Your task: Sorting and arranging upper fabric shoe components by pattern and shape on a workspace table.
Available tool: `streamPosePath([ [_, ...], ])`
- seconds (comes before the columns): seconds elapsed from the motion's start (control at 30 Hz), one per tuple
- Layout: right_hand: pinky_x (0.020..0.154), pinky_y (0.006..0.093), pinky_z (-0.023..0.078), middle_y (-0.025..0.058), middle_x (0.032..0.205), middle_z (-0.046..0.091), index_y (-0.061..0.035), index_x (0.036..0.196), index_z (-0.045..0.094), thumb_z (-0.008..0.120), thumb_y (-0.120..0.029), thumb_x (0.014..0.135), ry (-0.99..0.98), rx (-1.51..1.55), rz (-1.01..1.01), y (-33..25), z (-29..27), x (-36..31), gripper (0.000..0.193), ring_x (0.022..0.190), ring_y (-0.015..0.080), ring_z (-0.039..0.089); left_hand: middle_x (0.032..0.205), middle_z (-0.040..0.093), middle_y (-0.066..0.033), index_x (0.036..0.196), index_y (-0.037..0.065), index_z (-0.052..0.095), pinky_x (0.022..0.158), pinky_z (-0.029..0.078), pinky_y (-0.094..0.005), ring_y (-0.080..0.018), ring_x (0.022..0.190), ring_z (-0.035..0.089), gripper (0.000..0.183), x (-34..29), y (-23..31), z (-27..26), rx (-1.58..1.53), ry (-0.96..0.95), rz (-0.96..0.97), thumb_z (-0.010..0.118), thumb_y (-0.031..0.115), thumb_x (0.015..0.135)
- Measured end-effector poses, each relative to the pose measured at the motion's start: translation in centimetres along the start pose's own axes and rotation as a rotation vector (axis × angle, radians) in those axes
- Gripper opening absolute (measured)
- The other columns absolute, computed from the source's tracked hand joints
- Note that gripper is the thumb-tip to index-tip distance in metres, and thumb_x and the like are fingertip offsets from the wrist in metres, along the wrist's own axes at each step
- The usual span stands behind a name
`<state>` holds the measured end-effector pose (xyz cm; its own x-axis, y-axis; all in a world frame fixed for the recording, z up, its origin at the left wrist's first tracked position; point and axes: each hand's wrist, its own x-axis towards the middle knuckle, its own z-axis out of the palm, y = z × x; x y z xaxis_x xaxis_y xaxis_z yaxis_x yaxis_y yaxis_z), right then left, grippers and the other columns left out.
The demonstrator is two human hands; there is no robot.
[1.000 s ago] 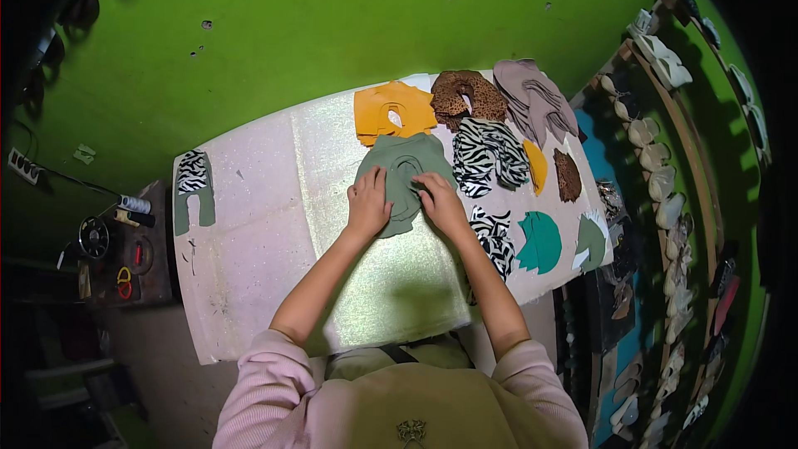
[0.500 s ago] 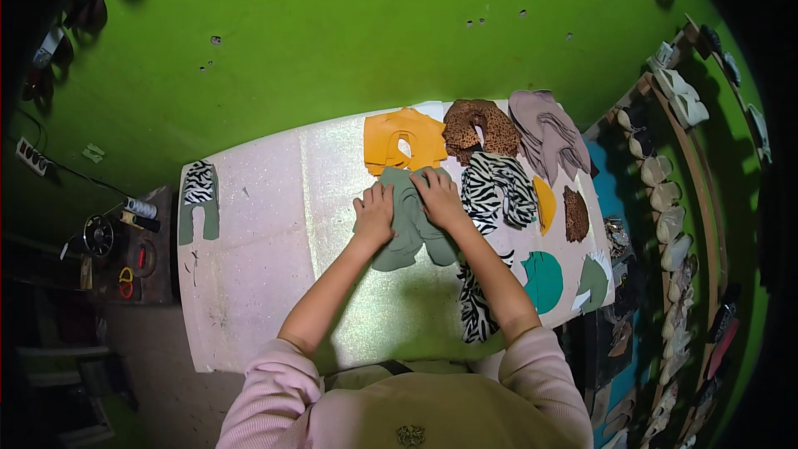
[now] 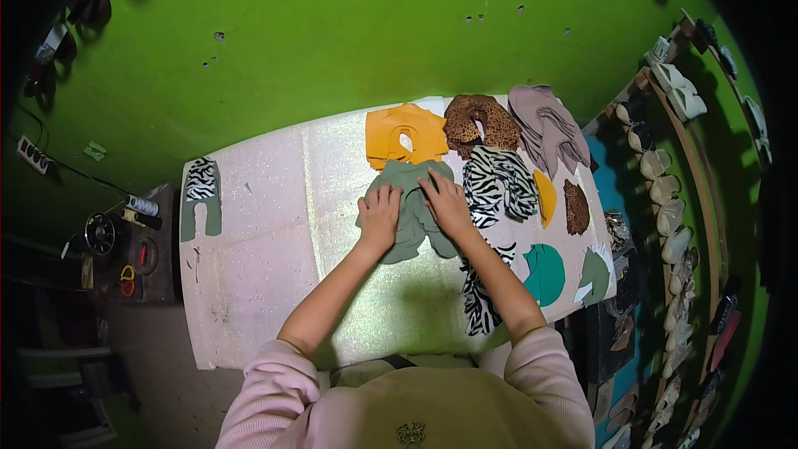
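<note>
A pile of sage-green horseshoe-shaped cut pieces (image 3: 407,237) lies before me on the table, its layers slightly out of line. My left hand (image 3: 381,218) rests on its left side, fingers stretched out and a little apart. Across from it, my right hand (image 3: 446,206) lies on the right side with its fingertips near the inner cut-out; its fingers are extended too. Just beyond is a yellow stack (image 3: 399,129) of similar shape, which the green pieces touch. Zebra-print pieces (image 3: 499,183) lie right of my right hand.
On the light sparkly table (image 3: 258,258), brown leopard-print pieces (image 3: 474,116) and mauve pieces (image 3: 549,129) lie at the far right. A teal piece (image 3: 545,276) sits near the right edge. A zebra-and-green piece (image 3: 201,199) lies far left. Shoe-filled shelves (image 3: 665,191) stand at right.
My right hand has moved slightly toward me and inward, its fingertips now near the pile's cut-out. The left hand has shifted little. The green layers are spread a little differently.
</note>
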<state>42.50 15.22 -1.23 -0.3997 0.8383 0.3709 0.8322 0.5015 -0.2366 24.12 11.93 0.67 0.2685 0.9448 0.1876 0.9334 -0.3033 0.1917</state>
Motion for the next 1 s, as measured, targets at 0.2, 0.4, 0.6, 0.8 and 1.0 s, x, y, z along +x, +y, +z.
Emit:
streamPosePath([
  [0.2,0.095,0.0430,0.035,0.0076,0.132,0.046,-0.0141,0.118,0.052,0.069,-0.012,0.071,0.025,-0.055,-0.039,-0.2,-0.2,0.2,0.050,0.120,0.0262,0.044,0.128,0.042,-0.0084,0.127,0.016,0.042,0.090,0.031,-0.0467,-0.0259,0.119,0.039,0.084,-0.6,0.4,0.3,0.021,0.057,0.002,0.085,0.019,0.054],
  [0.4,0.093,0.0447,0.034,0.0073,0.123,0.049,-0.0169,0.126,0.048,0.072,-0.013,0.070,-0.015,-0.056,-0.038,0.0,-0.6,0.5,0.061,0.115,0.0261,0.045,0.122,0.043,-0.0085,0.132,0.016,0.038,0.089,0.032,-0.0472,-0.0262,0.116,0.041,0.090,0.0,0.4,0.3,-0.010,0.024,-0.013,0.084,0.020,0.055],
  [0.6,0.096,0.0499,0.032,0.0095,0.126,0.046,-0.0254,0.135,0.043,0.060,-0.007,0.078,-0.048,-0.152,-0.001,-0.8,0.0,1.0,0.062,0.116,0.0286,0.043,0.118,0.043,-0.0099,0.135,0.014,0.037,0.089,0.032,-0.0457,-0.0277,0.111,0.042,0.090,-0.1,1.1,1.2,0.100,0.033,-0.047,0.080,0.011,0.056],
  [0.8,0.100,0.0519,0.029,0.0104,0.127,0.045,-0.0185,0.117,0.052,0.057,-0.011,0.080,-0.044,-0.122,0.015,-0.6,0.1,1.6,0.038,0.120,0.0295,0.041,0.122,0.043,-0.0101,0.128,0.012,0.042,0.089,0.033,-0.0450,-0.0275,0.111,0.043,0.075,0.0,1.1,1.6,0.115,0.128,0.089,0.070,0.001,0.059],
  [1.0,0.099,0.0510,0.029,0.0080,0.120,0.048,-0.0127,0.105,0.052,0.072,-0.016,0.070,0.012,-0.092,-0.008,-0.3,-0.8,1.1,0.040,0.117,0.0273,0.042,0.128,0.042,-0.0110,0.126,0.009,0.043,0.092,0.032,-0.0450,-0.0257,0.117,0.043,0.072,-0.3,0.6,1.3,0.037,0.025,0.022,0.073,0.004,0.061],
])
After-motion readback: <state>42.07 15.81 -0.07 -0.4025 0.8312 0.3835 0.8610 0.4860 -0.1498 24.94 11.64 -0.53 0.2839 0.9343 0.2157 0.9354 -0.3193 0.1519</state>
